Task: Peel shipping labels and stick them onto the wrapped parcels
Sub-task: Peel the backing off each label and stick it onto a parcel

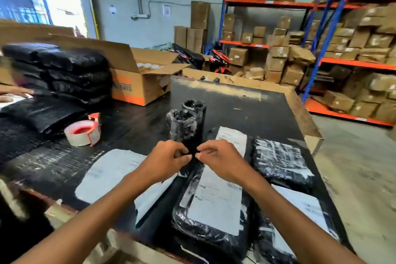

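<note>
At the far left edge another person's hand (16,92) rests on a flat black parcel, with a stack of black wrapped parcels (62,70) behind it on the dark desk (246,109). Right of the stack sits an open cardboard box (137,83) with white round things inside. Nearer, a tape dispenser (84,132) with a red core lies on the desk, and below it a white label sheet (107,176) lies flat.

At the middle, two upright black wrapped rolls (186,122) stand just beyond the hands. The left hand (165,162) has its fingers curled, thumb and forefinger pressed together in a pinch; the right hand (216,161) mirrors it, the two grips nearly touching. What they pinch is too small to tell. Under the right wrist lies a labelled black parcel (214,201), its label already on.

Further right lies an unlabelled wrapped parcel (280,161), and near the desk's corner another labelled parcel (304,218). Beyond stand orange-and-blue shelves (321,62) loaded with cartons.
</note>
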`<state>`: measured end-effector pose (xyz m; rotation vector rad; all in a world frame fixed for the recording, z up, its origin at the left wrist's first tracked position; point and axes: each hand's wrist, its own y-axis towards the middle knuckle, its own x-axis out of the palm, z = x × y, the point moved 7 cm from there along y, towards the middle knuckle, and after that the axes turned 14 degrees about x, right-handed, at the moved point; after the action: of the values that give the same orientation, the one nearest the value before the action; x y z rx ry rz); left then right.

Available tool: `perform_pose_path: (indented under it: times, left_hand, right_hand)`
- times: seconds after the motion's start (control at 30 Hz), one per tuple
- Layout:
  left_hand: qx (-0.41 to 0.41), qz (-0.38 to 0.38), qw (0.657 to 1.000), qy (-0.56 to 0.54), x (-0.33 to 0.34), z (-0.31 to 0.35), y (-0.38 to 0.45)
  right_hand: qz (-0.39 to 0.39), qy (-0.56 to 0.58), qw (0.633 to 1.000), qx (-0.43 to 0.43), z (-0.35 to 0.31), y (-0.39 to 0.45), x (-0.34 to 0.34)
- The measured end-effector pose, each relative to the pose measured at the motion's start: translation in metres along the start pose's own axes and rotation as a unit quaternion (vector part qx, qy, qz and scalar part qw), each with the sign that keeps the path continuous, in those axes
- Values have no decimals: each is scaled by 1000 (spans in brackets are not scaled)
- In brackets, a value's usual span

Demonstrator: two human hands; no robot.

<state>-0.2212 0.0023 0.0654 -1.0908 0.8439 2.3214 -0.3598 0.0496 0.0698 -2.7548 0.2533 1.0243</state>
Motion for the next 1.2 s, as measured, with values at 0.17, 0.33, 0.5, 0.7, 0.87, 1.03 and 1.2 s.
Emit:
perform_pose_path:
  times: [0.17,0.33,0.5,0.7,0.87,1.03,1.2]
  left_hand:
    - [-117,101,984,91,-53,-93,-40]
    - [-240,54,958,147,-78,-172,-76]
    - [-219,112,969,12,-81,-194,-80]
    - [-181,153,971,-28,-83,-209,-78]
    - [-156,188,969,-40,-90,-208,-78]
    - [-144,206,956,-151,-102,-195,-75]
    - [-94,235,914,-316,-118,-150,-63]
  right_hand:
    - [-132,-12,991,3,-54,35,86]
    - [-178,-45,982,47,-69,57,154]
    - [-143,-88,983,68,-68,62,170]
    - [-118,-81,986,89,-62,62,171]
    - [-95,-54,988,110,-53,61,170]
    - [-34,-44,995,80,-61,54,149]
    - [-95,175,979,43,-82,25,126]
